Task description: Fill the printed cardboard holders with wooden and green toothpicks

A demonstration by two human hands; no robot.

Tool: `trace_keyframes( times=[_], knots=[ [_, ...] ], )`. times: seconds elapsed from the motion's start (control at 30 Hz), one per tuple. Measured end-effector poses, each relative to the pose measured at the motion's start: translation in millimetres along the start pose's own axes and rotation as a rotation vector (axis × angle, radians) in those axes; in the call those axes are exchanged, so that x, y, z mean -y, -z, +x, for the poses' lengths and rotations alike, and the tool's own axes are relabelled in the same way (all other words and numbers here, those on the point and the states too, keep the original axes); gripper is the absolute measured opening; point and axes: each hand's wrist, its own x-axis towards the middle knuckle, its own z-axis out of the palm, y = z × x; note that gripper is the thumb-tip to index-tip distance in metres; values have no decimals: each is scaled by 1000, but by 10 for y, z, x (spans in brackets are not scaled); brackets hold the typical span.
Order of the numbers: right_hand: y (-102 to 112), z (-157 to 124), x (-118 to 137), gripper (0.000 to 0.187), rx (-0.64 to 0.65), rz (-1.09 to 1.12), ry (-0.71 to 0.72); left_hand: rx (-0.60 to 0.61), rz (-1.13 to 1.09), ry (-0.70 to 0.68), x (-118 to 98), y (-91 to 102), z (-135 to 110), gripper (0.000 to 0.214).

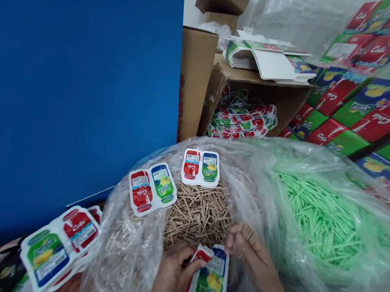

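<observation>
My left hand [175, 280] is closed on the upper edge of a printed packet [209, 287] with red Cola and green-blue Sprite bottle pictures. The packet's top looks pulled up by the fingers. In my right hand [251, 258] is a small bunch of brown sticks [248, 233], pinched beside the packet's upper right corner. Both hands are over a clear plastic bag [124, 260] filled with loose brown sticks [196, 210]. Two more such packets, one on the left [152, 189] and a smaller-looking one [201, 168], lie across the bag's far side.
Further packets [62, 245] lie stacked at the left. A second bag holds light green sticks [322, 215] on the right. Behind stands an open carton [210, 98] of packets, with flattened card [274, 64] on top. Printed boxes [359, 110] are stacked right; a blue panel [65, 86] rises left.
</observation>
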Motion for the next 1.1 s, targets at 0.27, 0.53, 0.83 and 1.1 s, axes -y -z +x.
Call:
trace_keyframes(
  times=[0.27, 0.53, 0.83, 1.1],
  knots=[
    [-218, 138, 229, 33, -30, 259, -249, 76, 85, -67, -33, -31, 55, 23],
    [-259, 222, 11, 40, 275, -268, -112, 199, 10, 15, -45, 93, -113, 30],
    [-118, 247, 33, 56, 185, -202, -223, 228, -131, 172, -107, 102, -108, 28],
    [-305, 117, 215, 31, 250, 117, -343, 253, -162, 137, -120, 119, -58, 27]
  ],
)
